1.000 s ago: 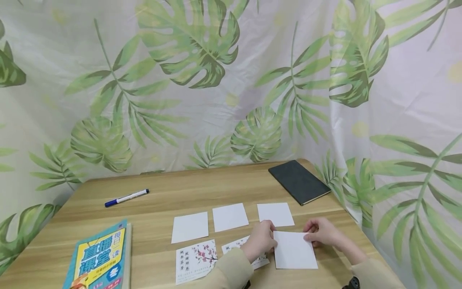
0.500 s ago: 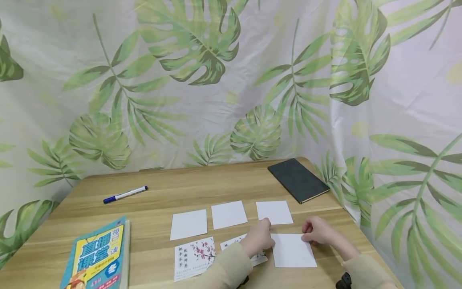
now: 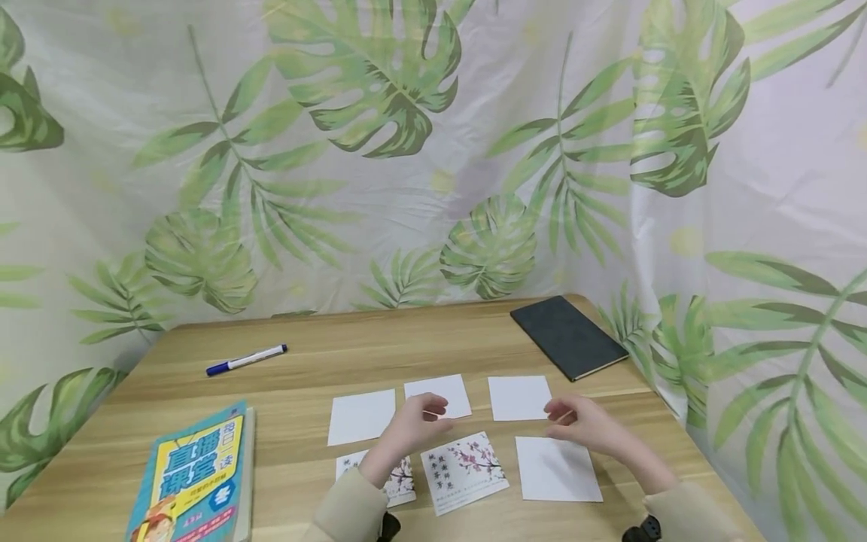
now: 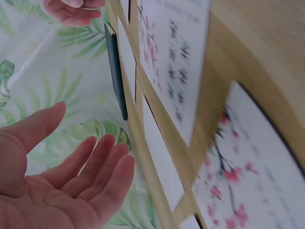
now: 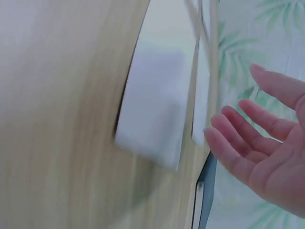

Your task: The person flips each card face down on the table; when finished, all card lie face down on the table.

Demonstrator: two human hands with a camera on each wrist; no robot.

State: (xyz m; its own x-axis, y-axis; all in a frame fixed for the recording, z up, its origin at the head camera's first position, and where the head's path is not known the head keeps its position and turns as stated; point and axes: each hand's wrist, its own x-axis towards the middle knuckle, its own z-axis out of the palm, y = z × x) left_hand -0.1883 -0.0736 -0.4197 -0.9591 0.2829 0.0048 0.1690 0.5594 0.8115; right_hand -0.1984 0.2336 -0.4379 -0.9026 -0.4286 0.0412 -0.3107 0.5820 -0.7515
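Note:
Six square cards lie on the wooden table in two rows, which I count as several. Blank white faces show on the back left card point(image 3: 359, 418), the back middle card point(image 3: 452, 385) and the back right card point(image 3: 518, 399). In front are two cards printed with pink blossom and dark characters, the left printed card point(image 3: 403, 488) and the middle printed card point(image 3: 464, 474), then a blank front right card point(image 3: 558, 471). My left hand point(image 3: 410, 429) hovers over the left part, partly covering the left printed card. Above the front right card hangs my right hand point(image 3: 586, 426). Both hold nothing, fingers loosely bent.
A blue and yellow book point(image 3: 193, 482) lies at the table's front left. Farther back is a white marker point(image 3: 247, 360) with blue ends. At the back right rests a black notebook point(image 3: 567, 336). A leaf-patterned curtain point(image 3: 406, 188) hangs behind the table point(image 3: 325, 346).
Both hands have let go of the front right blank card, which lies on the table. My left hand has moved left, uncovering the middle printed card; my right hand has lifted slightly away.

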